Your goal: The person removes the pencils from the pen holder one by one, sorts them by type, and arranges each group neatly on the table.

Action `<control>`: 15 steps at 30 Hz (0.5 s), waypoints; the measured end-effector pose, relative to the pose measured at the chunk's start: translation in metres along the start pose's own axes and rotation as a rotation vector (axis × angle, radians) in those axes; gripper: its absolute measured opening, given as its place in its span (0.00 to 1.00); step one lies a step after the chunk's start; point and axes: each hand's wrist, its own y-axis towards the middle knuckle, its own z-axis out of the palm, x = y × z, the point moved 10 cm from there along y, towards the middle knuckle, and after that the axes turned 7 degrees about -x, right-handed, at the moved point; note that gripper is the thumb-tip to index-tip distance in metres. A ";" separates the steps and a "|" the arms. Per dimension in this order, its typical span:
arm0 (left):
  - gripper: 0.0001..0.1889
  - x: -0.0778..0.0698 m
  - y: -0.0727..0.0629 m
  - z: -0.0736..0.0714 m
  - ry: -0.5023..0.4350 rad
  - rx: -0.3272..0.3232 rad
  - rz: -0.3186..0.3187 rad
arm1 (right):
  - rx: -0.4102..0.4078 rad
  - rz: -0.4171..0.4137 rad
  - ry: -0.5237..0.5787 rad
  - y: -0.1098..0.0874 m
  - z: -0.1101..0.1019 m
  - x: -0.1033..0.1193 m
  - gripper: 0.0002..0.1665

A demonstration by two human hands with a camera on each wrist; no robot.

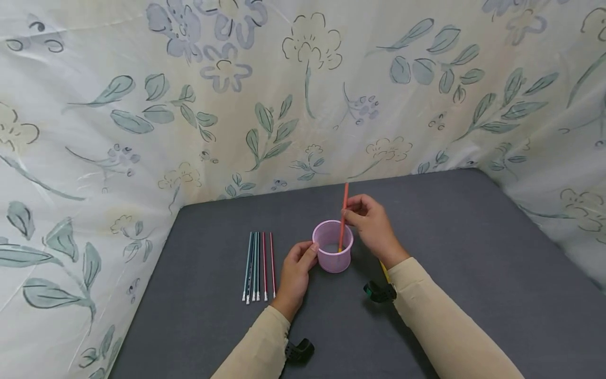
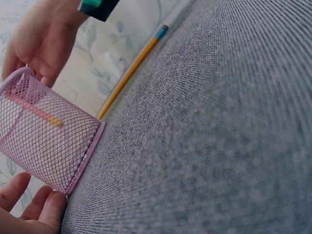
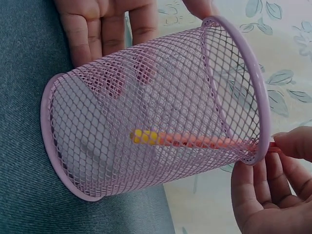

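A pink mesh pencil cup stands upright on the dark cloth. My left hand grips its left side, with the thumb by the rim and fingers against the mesh. From the right, my right hand pinches an orange pencil near its upper part. The pencil's lower end is inside the cup; its yellow tip shows through the mesh, above the cup's bottom. A yellow pencil with a blue end lies on the cloth beyond the cup in the left wrist view, partly hidden under my right wrist in the head view.
Several teal and dark blue pencils and two red pencils lie side by side left of my left hand, silver ends toward me. Floral fabric hangs behind and beside the dark table surface. Each wrist wears a black device.
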 end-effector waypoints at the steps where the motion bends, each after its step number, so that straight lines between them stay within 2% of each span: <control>1: 0.23 0.000 0.000 0.000 0.000 0.001 0.002 | 0.000 -0.005 0.004 -0.001 0.000 0.001 0.15; 9: 0.23 0.002 -0.001 -0.002 0.000 -0.003 0.012 | -0.017 -0.031 0.015 -0.004 -0.003 0.006 0.14; 15: 0.23 0.003 -0.001 -0.003 -0.001 -0.002 0.020 | -0.044 -0.030 0.080 -0.004 -0.007 0.008 0.20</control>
